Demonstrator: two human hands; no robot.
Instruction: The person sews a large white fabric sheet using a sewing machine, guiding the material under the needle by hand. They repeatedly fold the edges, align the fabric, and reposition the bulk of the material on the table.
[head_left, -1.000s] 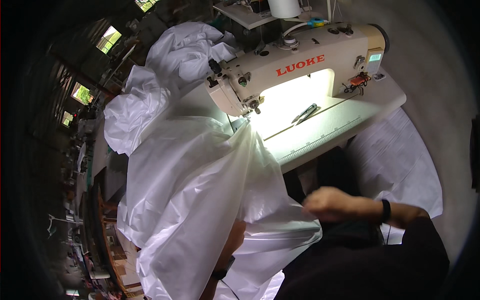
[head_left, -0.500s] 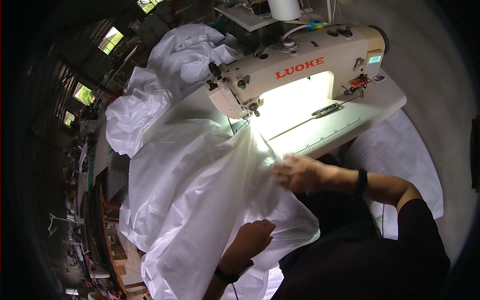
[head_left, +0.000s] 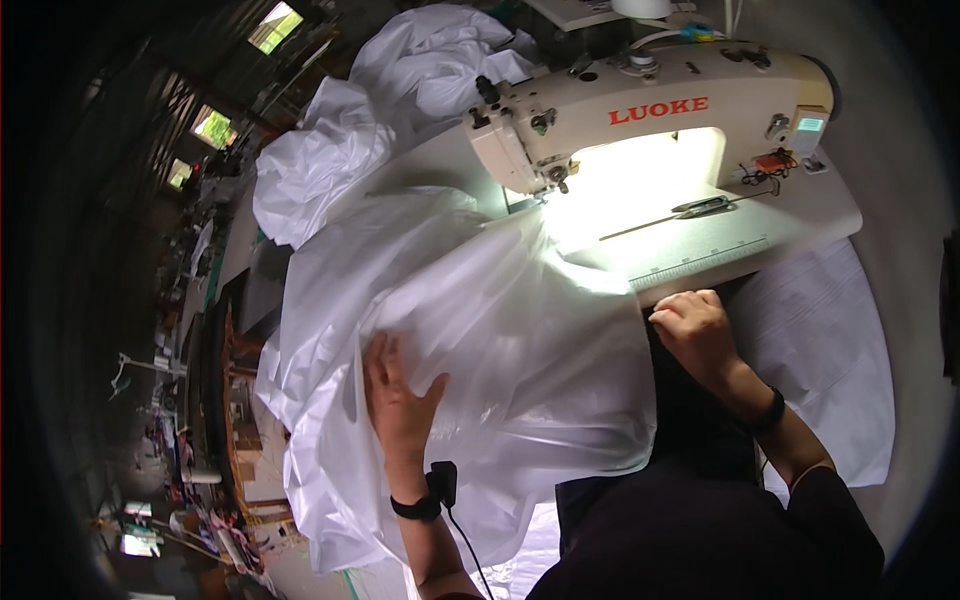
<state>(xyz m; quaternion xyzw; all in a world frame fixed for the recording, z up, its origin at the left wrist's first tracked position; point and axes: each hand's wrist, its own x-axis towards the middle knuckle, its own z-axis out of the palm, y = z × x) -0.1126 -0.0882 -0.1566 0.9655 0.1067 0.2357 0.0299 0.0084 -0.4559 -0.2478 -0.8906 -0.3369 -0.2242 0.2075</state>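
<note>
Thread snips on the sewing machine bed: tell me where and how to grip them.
Probably pinch the thread snips across the right-hand handle end, coming from the near side: they lie flat, narrower end leftward, and the sewing machine's arm stands behind.

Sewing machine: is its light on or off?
On: a bright white glow shows under the sewing machine, shining on the table and white sheet. The bulb itself doesn't show.

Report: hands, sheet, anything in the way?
Left hand spread on white sheet. Right hand curled by table edge, grip unclear. Sheet gathered at sewing machine. Snips clear.
</note>
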